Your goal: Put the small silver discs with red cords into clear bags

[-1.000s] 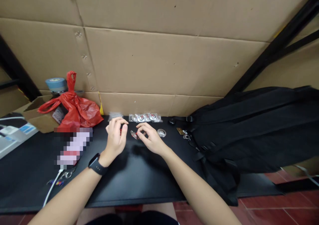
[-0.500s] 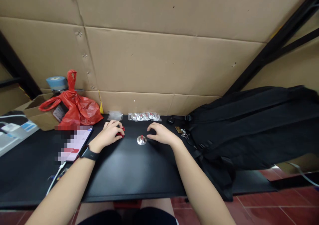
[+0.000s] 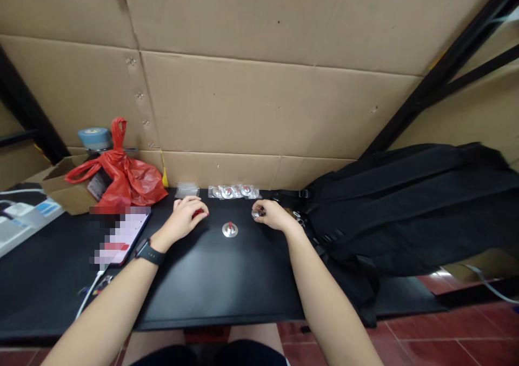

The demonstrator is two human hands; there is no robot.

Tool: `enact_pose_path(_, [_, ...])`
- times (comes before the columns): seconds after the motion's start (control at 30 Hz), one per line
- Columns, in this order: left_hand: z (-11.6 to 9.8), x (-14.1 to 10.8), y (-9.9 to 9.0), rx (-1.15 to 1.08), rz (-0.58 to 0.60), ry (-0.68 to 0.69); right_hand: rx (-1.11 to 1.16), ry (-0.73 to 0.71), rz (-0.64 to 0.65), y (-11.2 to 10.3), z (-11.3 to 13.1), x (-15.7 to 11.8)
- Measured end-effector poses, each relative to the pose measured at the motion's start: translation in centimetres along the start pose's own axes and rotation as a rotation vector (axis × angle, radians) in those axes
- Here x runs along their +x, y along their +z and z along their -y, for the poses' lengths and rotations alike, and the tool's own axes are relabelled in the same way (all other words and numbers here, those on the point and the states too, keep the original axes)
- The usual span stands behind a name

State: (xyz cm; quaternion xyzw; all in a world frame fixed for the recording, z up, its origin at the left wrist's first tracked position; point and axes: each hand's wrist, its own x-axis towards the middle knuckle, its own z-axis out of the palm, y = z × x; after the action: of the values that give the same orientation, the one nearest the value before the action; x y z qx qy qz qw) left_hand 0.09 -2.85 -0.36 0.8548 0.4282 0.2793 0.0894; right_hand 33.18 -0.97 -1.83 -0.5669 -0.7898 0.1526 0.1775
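Note:
A small round silver disc [image 3: 230, 230] with a red loop on its top lies on the black table [image 3: 219, 285]. To its left, my left hand [image 3: 184, 215] has its fingers curled over small red pieces [image 3: 198, 213], which the fingers partly hide. On the other side, my right hand [image 3: 271, 215] pinches shiny silver discs [image 3: 257, 213] between thumb and fingers; how many is unclear. Behind the hands lie a row of silver discs in clear bags [image 3: 234, 192] and some clear plastic bags [image 3: 187, 190].
A red plastic bag [image 3: 127, 179], a cardboard box [image 3: 67, 190], a phone [image 3: 121, 236] with a white cable and a power strip [image 3: 28, 223] are at the left. A black backpack [image 3: 405, 209] lies at the right. Cardboard [image 3: 251, 101] stands behind.
My right hand has moved right, away from the single disc, and silver discs now show in its fingers. My left hand has shifted slightly right over the red pieces.

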Motion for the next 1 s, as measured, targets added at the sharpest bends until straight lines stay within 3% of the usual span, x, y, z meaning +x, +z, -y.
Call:
enact_pose_path(0.27, [-2.0, 0.1, 0.8, -0.116, -0.052, -0.038, 0.064, 0.026, -0.013, -0.6, 0.1, -0.3])
enact_pose_path(0.37, [-2.8, 0.1, 1.0, -0.193, -0.095, -0.065, 0.125, -0.020, -0.073, -0.8, 0.8, -0.3])
enact_pose_path(0.53, [-3.9, 0.0, 0.9, -0.396, -0.209, -0.168, 0.455, -0.207, -0.177, 0.0, 4.3, -0.3])
enact_pose_path(0.7, [-4.4, -0.1, 0.7, -0.437, -0.250, -0.208, 0.718, -0.344, -0.244, 1.6, 9.0, -0.9])
enact_pose_path(0.83, [-4.5, -0.1, 0.7, -0.502, -0.259, -0.203, 0.745, -0.400, -0.299, 2.5, 11.0, -1.4])
enact_pose_path(1.0, [-4.5, -0.1, 1.0, -0.606, -0.296, -0.188, 0.780, -0.410, -0.306, 3.2, 11.5, -1.4])
